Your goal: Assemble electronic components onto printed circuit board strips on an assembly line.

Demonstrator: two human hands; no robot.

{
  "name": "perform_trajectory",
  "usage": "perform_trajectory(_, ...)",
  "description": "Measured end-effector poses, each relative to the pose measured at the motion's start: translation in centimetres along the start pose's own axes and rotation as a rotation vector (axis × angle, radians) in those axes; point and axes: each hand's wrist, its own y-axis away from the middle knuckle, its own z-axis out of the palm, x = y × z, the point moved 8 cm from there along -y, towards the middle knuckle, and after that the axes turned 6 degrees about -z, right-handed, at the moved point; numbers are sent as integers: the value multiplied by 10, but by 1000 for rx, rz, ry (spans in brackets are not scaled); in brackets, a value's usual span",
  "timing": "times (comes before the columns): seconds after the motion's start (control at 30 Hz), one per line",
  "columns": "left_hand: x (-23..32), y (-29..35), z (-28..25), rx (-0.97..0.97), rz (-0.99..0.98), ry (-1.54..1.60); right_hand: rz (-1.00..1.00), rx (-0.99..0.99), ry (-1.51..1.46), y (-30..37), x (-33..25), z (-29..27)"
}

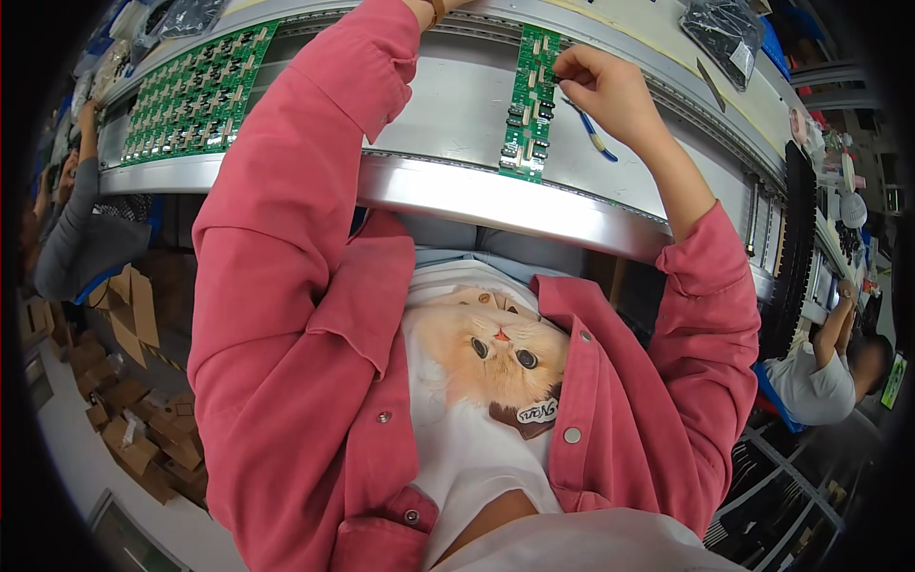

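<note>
A narrow strip of green circuit boards (530, 105) lies across the metal conveyor rails in front of me, with black and pale components on it. My right hand (610, 93) is at the strip's right edge, its thumb and fingers pinched together close to the components. Whatever is between the fingertips is too small to make out. Just below that hand lies a small tool with blue and yellow handles (602, 143). My left arm reaches to the far side, and only the wrist and a bit of my left hand (456, 3) show at the upper edge; its fingers are cut off.
A large green circuit board panel (195, 95) sits on the rails to the left. On the far right ledge are a slim pointed metal tool (711, 86) and a dark item in a clear bag (722, 40). Other people work at both sides. Cardboard boxes (143, 434) stand lower left.
</note>
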Motion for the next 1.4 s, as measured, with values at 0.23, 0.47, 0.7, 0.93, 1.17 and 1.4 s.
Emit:
perform_trajectory(0.23,6,5,-16,110,102,134,-89,31,61,-3,-1,2)
perform_trajectory(0.47,11,14,-31,218,196,334,-93,-10,87,-6,0,6)
perform_trajectory(0.7,-3,18,-11,-196,-226,693,-120,12,91,-5,-2,3)
perform_trajectory(0.93,12,36,-26,-290,-447,1164,-73,49,226,-17,6,-9)
perform_trajectory(1.17,16,42,-19,-321,-565,1575,-178,348,414,-54,34,-32)
perform_trajectory(1.4,60,53,-31,-485,-135,790,154,200,645,-94,101,-24)
